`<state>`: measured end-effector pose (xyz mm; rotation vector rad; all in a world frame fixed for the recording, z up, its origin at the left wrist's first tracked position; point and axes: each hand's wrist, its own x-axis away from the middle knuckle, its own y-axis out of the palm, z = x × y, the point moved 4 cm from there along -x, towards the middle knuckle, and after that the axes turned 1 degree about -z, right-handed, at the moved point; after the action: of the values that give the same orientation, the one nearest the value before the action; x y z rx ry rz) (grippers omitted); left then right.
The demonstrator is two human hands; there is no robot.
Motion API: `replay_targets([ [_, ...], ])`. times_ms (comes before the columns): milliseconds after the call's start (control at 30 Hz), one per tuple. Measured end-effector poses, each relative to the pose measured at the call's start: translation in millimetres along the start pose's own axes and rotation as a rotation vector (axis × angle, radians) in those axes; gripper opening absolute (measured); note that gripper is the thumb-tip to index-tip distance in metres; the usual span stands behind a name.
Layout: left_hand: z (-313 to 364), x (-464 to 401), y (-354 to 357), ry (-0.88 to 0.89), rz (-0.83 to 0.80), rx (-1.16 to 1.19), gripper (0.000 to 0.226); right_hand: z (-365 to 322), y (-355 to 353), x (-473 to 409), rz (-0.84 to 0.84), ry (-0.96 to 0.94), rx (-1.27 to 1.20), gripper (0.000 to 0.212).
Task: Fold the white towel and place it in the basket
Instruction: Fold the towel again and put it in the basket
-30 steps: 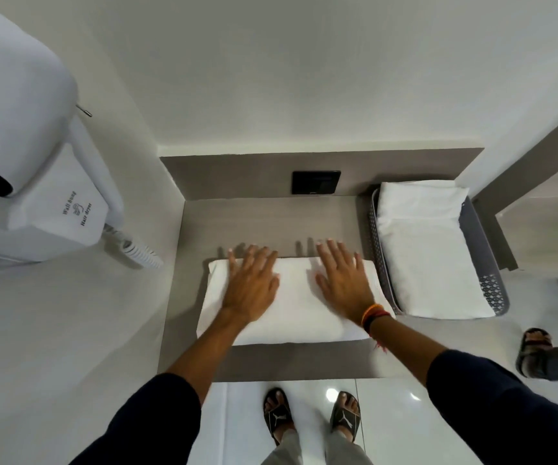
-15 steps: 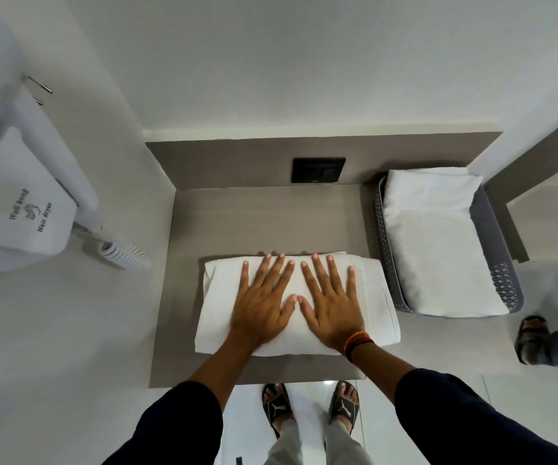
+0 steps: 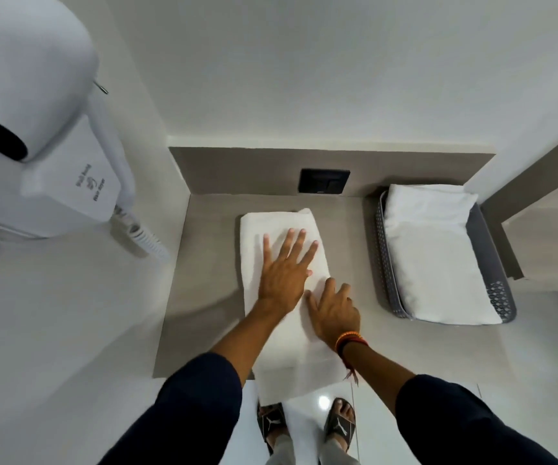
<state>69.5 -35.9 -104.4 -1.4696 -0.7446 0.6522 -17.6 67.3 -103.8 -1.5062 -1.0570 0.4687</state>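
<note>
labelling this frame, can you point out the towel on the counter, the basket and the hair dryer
towel [image 3: 279, 223]: head view, bare far end beyond the fingers
basket [image 3: 383, 260]: head view, its perforated left wall
hair dryer [image 3: 32, 85]: head view, rounded white body on the left wall

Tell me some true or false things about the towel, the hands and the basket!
1. Both hands lie flat on the towel. True: the left hand and the right hand rest open on it.
2. The basket is empty. False: a folded white towel already lies in it.
3. The towel under the hands hangs over the front edge of the counter. True.
4. The basket stands to the left of the hands. False: it stands to their right.
5. The bracelet is on the left wrist. False: it is on the right wrist.
</note>
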Motion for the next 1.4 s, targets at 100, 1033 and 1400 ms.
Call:
replay_targets([
  [100, -19.8, 37.0, 4.9, -0.235, 0.07, 0.134, 0.072, 5.1, -2.8, -11.1, 0.075, -0.115, -0.1, 0.05],
  [1033, 142.6, -71.7, -106.6, -0.298, 0.066, 1.615, 0.088, 175.4, -211.6, -98.1, -0.11, -0.124, -1.191, 0.086],
  [1400, 242.3, -104.6, -61.6, -0.268, -0.094, 1.38, 0.099, 284.6, -171.7, -123.0, -0.143, -0.101, -0.574, 0.084],
])
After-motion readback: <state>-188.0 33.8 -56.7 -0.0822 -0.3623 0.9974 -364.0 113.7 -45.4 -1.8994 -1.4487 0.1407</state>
